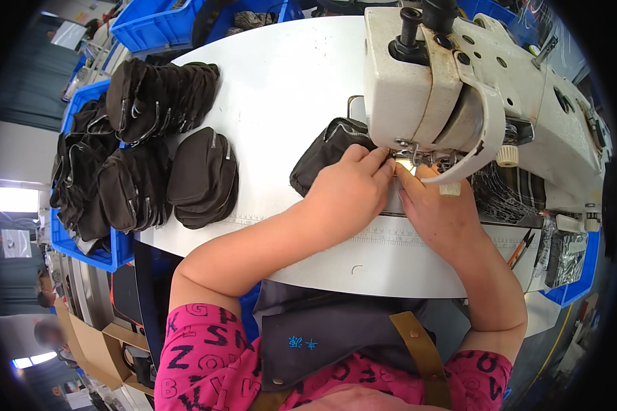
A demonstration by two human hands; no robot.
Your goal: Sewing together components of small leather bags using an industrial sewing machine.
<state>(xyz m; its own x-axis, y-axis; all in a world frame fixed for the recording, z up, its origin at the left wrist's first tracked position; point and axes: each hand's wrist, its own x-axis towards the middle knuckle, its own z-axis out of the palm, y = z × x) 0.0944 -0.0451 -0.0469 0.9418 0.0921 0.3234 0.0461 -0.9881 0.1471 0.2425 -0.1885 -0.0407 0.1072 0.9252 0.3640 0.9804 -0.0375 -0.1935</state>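
Note:
A small black zippered pouch point(314, 163) lies on the white table at the sewing machine point(418, 82), its far end beside the machine head. My left hand point(353, 183) lies across the pouch, fingers closed on its edge near the lit needle area. From the other side my right hand point(437, 209) reaches under the machine head. Its thumb and forefinger point inward and almost meet the left fingertips. Whatever small piece lies between those right fingers is hidden by the hand and the machine.
One finished-looking black pouch point(204, 178) stands left on the table. Several more black pouches point(136, 188) pile over a blue crate point(122, 250). Orange-handled snips point(519, 250) lie at the right. Dark strips with zips point(504, 195) sit behind my right hand. A ruler scale point(391, 238) runs along the table front.

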